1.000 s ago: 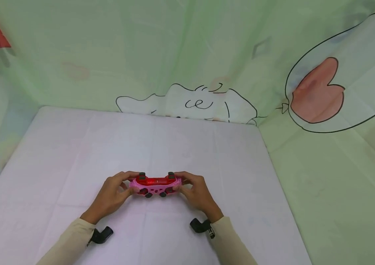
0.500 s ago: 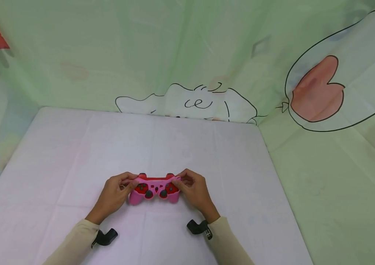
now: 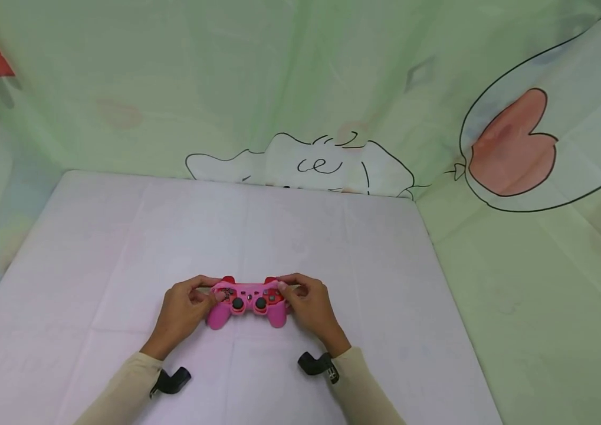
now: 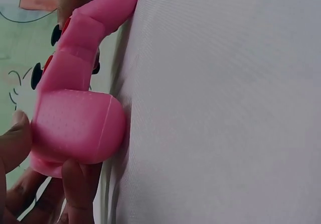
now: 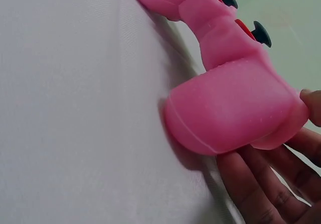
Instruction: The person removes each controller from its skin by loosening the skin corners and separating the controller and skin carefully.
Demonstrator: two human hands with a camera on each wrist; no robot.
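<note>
A red game controller in a pink rubbery cover [image 3: 249, 290] is held between both hands, its face with two black thumbsticks turned up and its grips pointing toward the person. My left hand [image 3: 183, 310] pinches its left end, thumb on the face by the direction buttons. On the other end, my right hand [image 3: 315, 304] pinches with the thumb near the upper right corner and fingers behind. In the left wrist view the pink grip [image 4: 77, 126] lies close over the cloth, fingertips at its underside. The right wrist view shows the other pink grip [image 5: 230, 108] likewise low over the cloth.
A white cloth-covered table [image 3: 173, 236] lies under the hands. Green printed curtains [image 3: 226, 77] stand behind it and at the sides. Black wrist cameras [image 3: 173, 381] sit on both sleeves.
The controller has tilted from showing its red shoulder edge to showing its face, with the pink grips swinging into view toward the person. Both hands have kept hold, shifting only slightly.
</note>
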